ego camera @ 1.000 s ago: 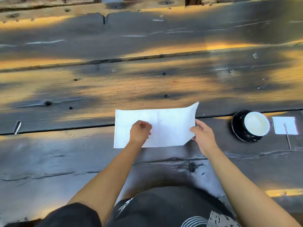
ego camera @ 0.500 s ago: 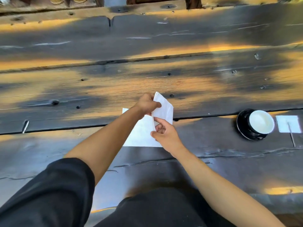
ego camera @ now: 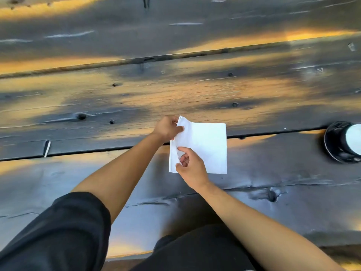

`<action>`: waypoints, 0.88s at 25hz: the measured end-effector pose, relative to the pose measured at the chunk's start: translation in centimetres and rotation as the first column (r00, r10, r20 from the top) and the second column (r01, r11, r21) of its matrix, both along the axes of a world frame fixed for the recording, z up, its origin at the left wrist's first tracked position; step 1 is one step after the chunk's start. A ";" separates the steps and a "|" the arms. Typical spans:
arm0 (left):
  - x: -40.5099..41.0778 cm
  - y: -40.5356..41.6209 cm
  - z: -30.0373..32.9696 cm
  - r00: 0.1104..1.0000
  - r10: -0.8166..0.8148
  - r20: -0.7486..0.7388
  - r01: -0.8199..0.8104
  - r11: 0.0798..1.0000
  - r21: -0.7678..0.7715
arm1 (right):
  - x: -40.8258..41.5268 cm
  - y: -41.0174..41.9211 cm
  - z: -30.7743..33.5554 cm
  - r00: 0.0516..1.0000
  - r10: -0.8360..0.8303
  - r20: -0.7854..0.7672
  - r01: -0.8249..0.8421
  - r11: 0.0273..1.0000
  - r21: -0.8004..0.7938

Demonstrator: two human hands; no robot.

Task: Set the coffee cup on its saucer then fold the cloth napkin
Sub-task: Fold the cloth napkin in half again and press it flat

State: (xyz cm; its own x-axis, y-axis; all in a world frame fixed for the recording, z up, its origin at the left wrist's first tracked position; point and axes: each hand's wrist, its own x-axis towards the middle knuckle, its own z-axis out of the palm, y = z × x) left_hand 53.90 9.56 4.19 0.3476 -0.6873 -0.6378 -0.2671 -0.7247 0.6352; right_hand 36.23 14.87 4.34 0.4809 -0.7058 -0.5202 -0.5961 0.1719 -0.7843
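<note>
So the napkin is lying on the table right in front of me, white, folded over into a squarish shape. The right and near edges lie flat and look pretty straight. The left side is where the loose edges are, and the top layer there is lifted a bit off the layer under it, so you can see a thin strip of the bottom layer poking out along the left.

My left hand is pinching the far left corner of the napkin between thumb and fingers, and that corner is curled up off the wood. My right hand is at the near left part, thumb and fingertips closed on the lifted edge of the top layer, with the rest of the hand resting over the near edge of the cloth.

The cup is way off to my right, well apart from the napkin, sitting on its black saucer. Both are cut off by the frame edge, so I only see part of them. White inside on the cup, dark outside.
</note>
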 end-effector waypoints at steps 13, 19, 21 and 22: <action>-0.1 3.4 -3.5 0.783 -0.180 0.596 0.270 0.961 -0.064 | 0.7 0.1 -2.1 0.973 0.225 -0.042 -0.228 0.970 -0.085; -3.8 8.5 -5.1 0.575 -0.391 0.719 0.626 0.776 -0.079 | -0.2 -3.6 -3.4 0.920 0.091 -0.382 -0.332 0.698 -0.635; -4.7 9.9 -5.9 0.584 -0.424 0.692 0.626 0.778 -0.050 | 0.1 -3.2 -4.6 0.875 0.205 -0.438 -0.453 0.662 -0.597; -5.0 10.5 -6.4 0.599 -0.423 0.680 0.610 0.791 -0.046 | 0.2 -2.7 -5.2 0.852 0.255 -0.458 -0.505 0.632 -0.588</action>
